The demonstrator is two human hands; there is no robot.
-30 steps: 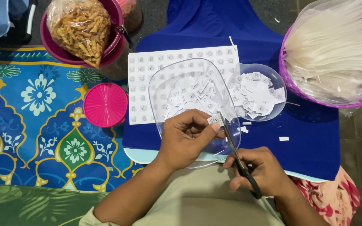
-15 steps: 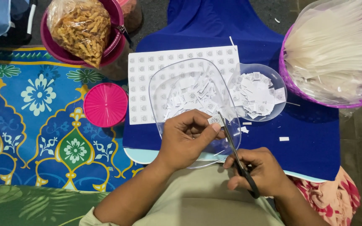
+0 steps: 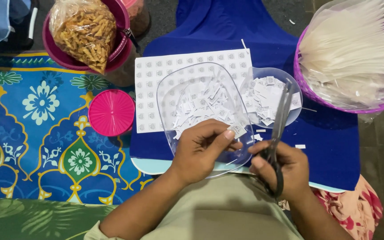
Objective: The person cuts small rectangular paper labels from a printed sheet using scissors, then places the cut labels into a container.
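While curled over the clear tray (image 3: 174,95), the left hand (image 3: 201,151) pinches a small paper slip (image 3: 238,130) at its fingertips, scissors (image 3: 277,129) are gripped by the right hand (image 3: 285,166), blades raised just beside the slip.

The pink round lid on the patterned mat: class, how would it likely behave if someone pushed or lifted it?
The pink round lid lies flat, so a push would probably slide it, not roll it. It looks like thin plastic, so likely light and fairly stiff. Stood on edge, its round rim might roll.
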